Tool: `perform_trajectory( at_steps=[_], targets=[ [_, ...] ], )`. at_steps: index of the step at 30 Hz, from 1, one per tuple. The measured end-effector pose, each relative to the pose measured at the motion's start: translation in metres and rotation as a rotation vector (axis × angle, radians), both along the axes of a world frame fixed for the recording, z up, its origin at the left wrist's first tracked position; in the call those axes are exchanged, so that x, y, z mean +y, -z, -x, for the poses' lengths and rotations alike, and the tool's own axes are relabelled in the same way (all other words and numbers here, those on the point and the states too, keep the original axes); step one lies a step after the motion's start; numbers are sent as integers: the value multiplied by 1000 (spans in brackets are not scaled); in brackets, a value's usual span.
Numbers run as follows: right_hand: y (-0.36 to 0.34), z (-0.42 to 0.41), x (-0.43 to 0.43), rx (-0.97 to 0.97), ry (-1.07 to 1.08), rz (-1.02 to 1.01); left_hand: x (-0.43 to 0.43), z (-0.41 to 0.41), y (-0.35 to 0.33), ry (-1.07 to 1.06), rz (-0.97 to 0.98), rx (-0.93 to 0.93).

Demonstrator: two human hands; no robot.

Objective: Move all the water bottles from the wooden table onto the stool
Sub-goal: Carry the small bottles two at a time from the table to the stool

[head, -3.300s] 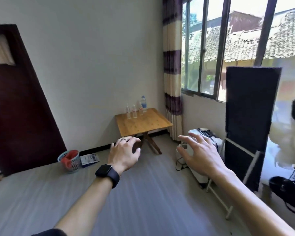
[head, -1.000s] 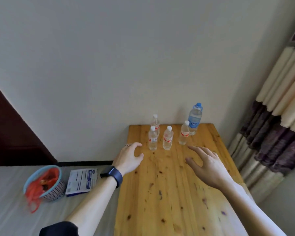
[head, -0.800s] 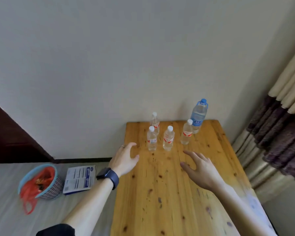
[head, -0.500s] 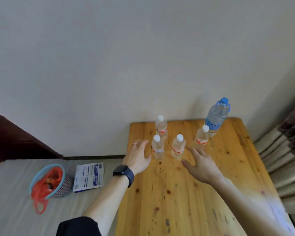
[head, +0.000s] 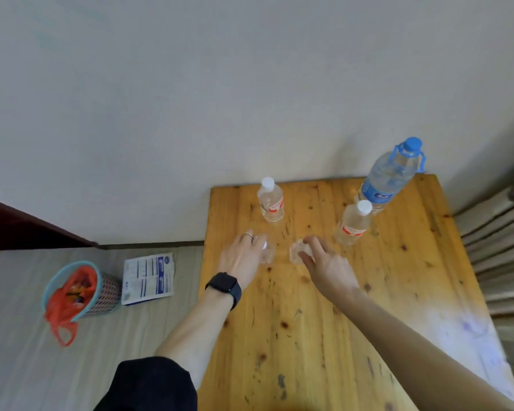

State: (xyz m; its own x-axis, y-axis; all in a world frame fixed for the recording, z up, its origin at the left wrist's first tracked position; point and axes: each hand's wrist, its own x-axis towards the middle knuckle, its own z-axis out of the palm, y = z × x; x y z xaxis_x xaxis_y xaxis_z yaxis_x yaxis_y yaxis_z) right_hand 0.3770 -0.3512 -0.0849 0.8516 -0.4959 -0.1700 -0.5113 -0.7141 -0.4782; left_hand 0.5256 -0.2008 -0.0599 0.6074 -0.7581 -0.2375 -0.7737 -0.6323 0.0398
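On the wooden table [head: 353,307] several water bottles stand near the far edge. My left hand [head: 242,256] wraps a small clear bottle [head: 267,253], mostly hidden behind the fingers. My right hand [head: 324,262] closes over a second small bottle [head: 296,253]. Behind them stand a small bottle with a red label [head: 270,203], another small one [head: 352,223] to the right, and a large blue-capped bottle [head: 389,176] at the back right. No stool is in view.
A wall runs right behind the table. On the floor to the left lie a basket with a red bag [head: 77,292] and a printed packet [head: 147,278]. Curtains [head: 499,247] hang at the right edge.
I came up to the table from across the room. Both hands went forward and closed around the two front small bottles, which stood free half a second ago.
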Motion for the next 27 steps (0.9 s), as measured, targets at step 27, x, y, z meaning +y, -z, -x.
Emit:
perform_trajectory(
  at_steps=[27],
  targets=[
    [-1,138,169,81,301,-140,166,141,30,-179,372,462]
  ],
)
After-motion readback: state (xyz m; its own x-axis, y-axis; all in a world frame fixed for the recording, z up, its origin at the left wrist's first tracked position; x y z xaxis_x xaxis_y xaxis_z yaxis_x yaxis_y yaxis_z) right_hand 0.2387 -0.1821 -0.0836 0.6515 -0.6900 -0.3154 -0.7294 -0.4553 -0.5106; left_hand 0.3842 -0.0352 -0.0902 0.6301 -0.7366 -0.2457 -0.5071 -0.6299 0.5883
